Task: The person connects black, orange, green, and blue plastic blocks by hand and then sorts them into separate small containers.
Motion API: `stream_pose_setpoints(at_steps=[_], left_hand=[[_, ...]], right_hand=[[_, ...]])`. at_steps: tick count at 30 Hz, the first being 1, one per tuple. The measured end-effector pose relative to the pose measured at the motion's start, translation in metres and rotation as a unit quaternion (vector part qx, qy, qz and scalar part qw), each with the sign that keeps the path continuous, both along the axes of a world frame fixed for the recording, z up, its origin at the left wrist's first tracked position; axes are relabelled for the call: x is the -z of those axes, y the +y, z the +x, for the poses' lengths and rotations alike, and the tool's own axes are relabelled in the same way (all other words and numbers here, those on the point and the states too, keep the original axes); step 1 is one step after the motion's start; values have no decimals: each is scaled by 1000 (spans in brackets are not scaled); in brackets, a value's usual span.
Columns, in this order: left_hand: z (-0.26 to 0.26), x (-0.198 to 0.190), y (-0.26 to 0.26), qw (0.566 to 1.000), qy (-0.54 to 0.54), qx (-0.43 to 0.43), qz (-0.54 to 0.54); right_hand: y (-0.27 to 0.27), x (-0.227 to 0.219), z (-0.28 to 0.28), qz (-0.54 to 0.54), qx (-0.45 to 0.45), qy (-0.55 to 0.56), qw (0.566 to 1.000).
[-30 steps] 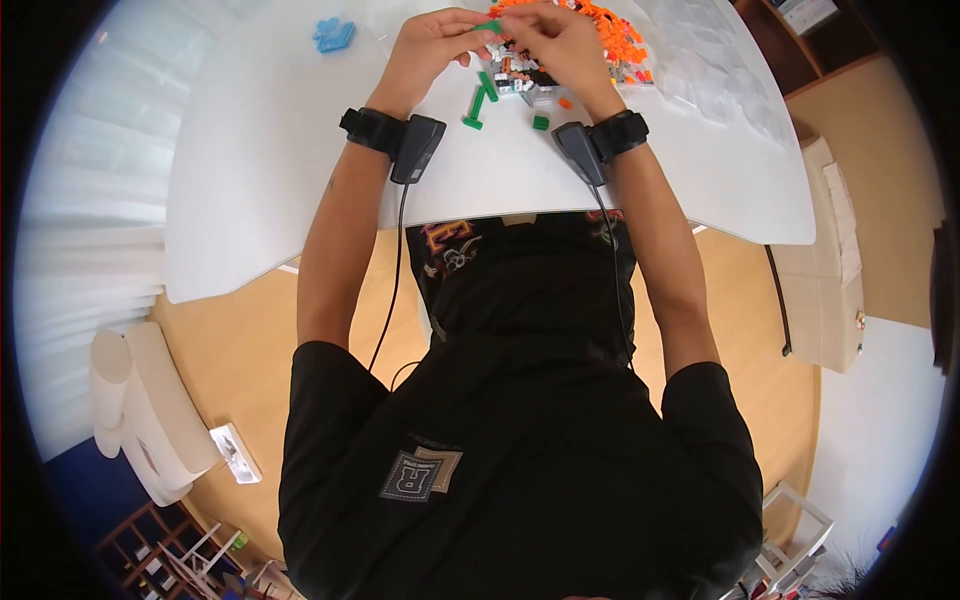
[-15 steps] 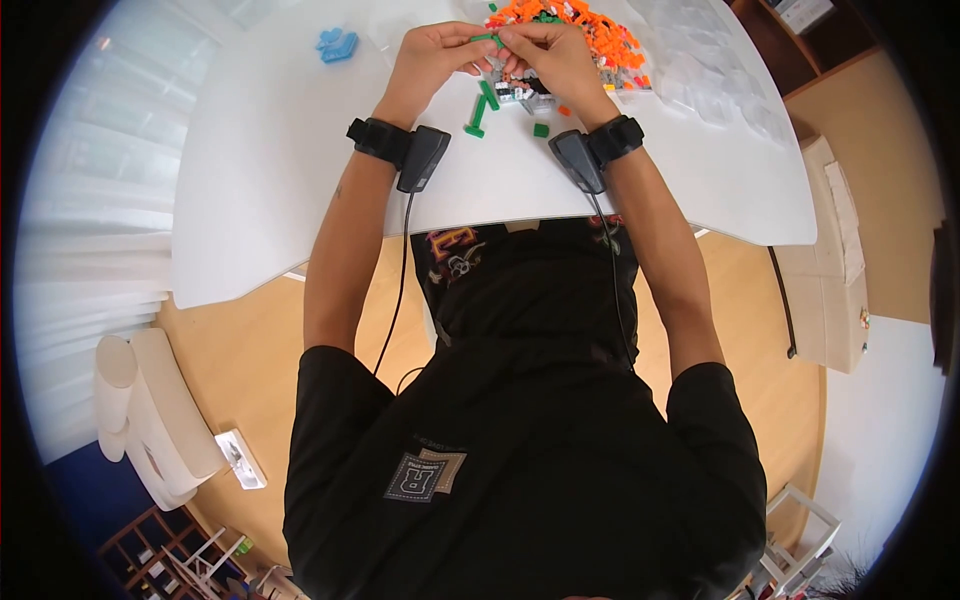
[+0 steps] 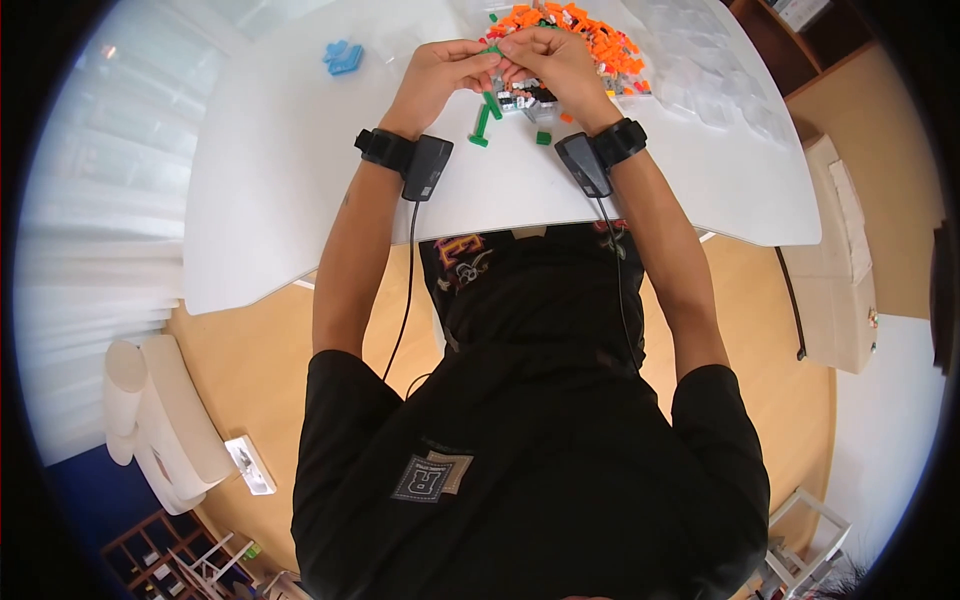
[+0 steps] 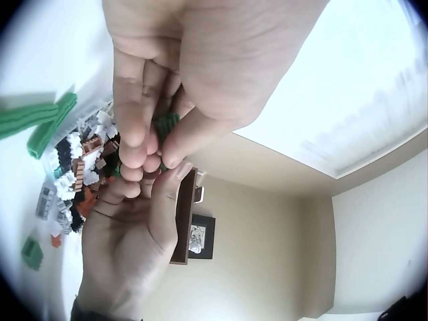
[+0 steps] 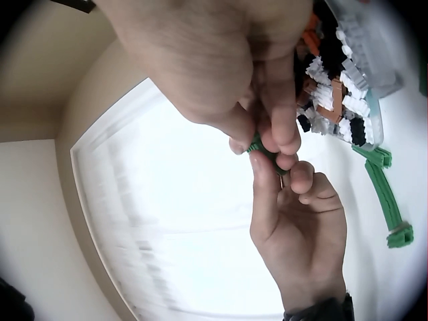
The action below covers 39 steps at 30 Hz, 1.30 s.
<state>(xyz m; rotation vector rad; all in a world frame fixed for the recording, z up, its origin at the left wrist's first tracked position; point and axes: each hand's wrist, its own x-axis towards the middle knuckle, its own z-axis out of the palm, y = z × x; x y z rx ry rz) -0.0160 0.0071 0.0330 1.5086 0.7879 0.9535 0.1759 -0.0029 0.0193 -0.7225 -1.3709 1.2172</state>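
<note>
Both hands meet over the table's far part in the head view. The left hand [image 3: 436, 85] and the right hand [image 3: 562, 70] pinch a small green piece [image 4: 167, 123] between thumbs and fingertips. Fingers cover much of it; in the right wrist view the green piece [image 5: 262, 148] shows between the two hands' fingertips. Below the hands lies a long green assembly [image 3: 481, 125] of joined bars, and a small green block [image 3: 543, 138] stands apart to its right.
A heap of orange, white, black and brown pieces [image 3: 615, 50] fills a clear tray behind the right hand. Light-blue pieces [image 3: 343, 58] lie at the left. Clear plastic trays [image 3: 705, 60] spread at the right. The table's near edge [image 3: 520, 226] runs before the person.
Both hands have come slightly down in the head view, towards the person, still pinching green. The table and loose pieces have also shifted a little within the picture.
</note>
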Motion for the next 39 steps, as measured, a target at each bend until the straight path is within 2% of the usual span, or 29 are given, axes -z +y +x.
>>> stream_pose_setpoints(at_steps=[7, 9, 13, 15, 18, 22, 24, 25, 27, 31, 33, 37, 39], left_hand=[[-1, -1, -1, 999, 42, -3, -4], [-1, -1, 0, 1000, -2, 16, -23], [3, -5, -3, 1000, -2, -3, -17], [4, -9, -5, 994, 92, -38, 46], [3, -2, 0, 992, 97, -33, 72], [4, -7, -3, 991, 106, -37, 66], [5, -10, -6, 988, 122, -64, 64], [5, -10, -5, 988, 123, -64, 65], [5, -9, -5, 988, 125, -79, 52], [4, -5, 0, 991, 97, -87, 28], [3, -3, 2, 996, 34, -83, 20], [4, -4, 2, 996, 31, -74, 37], [4, -7, 0, 996, 43, -68, 44]], right_hand=[[-2, -3, 1, 4, -1, -44, 999], [-3, -4, 3, -21, -25, 0, 999], [-3, -3, 1, -37, -24, 16, 999], [-1, -1, -3, -37, -5, -28, 999], [-1, 0, -4, -27, 4, -81, 996], [2, -3, 3, -30, -12, -34, 999], [8, -4, 6, -39, 91, 17, 995], [12, -4, 9, -38, 91, 17, 995], [19, -2, 15, 80, 239, -78, 965], [23, -2, 20, 83, 229, -3, 970], [20, -4, 20, 98, 241, 29, 965], [16, -6, 20, 123, 241, 13, 963], [9, -10, 16, 75, 188, 7, 979]])
